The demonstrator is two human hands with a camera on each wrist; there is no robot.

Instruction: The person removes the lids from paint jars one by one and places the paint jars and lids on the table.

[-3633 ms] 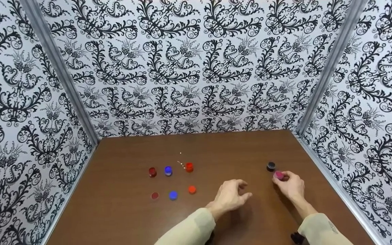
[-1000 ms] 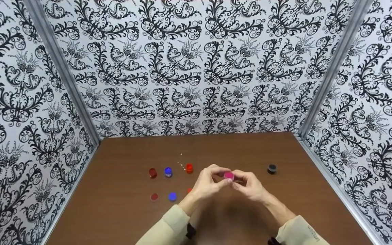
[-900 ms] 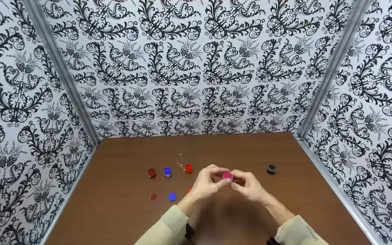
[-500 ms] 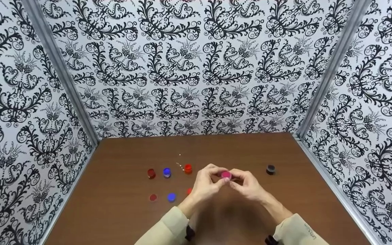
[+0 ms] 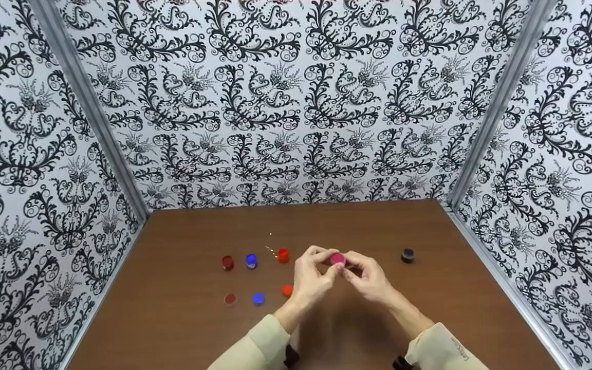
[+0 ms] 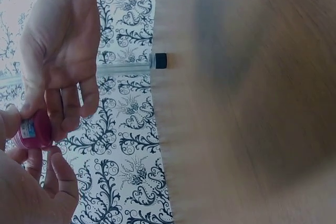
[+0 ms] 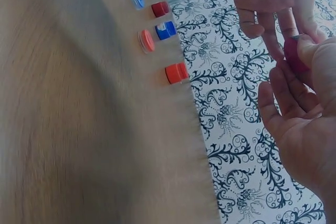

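Both hands meet above the middle of the table around a small magenta paint pot point(image 5: 337, 259). My left hand point(image 5: 312, 275) pinches it from the left, thumb on the near side. My right hand point(image 5: 370, 280) grips it from the right between thumb and fingers. A white label shows on the pot's side in the left wrist view, and its magenta lid point(image 6: 43, 128) faces the right hand there. Further right on the table stands a black paint pot point(image 5: 407, 255).
Left of the hands, a dark red pot point(image 5: 227, 263), a blue pot point(image 5: 251, 261) and a red pot point(image 5: 283, 255) stand in a row. Nearer lie a dark red lid point(image 5: 230, 299), a blue lid point(image 5: 258, 298) and a red lid point(image 5: 287, 291). Patterned walls enclose the table point(image 5: 183, 329).
The right hand has brought the magenta pot from beside the black pot to the middle, where the left hand has taken hold too. Lately both hands have shifted slightly up and left.
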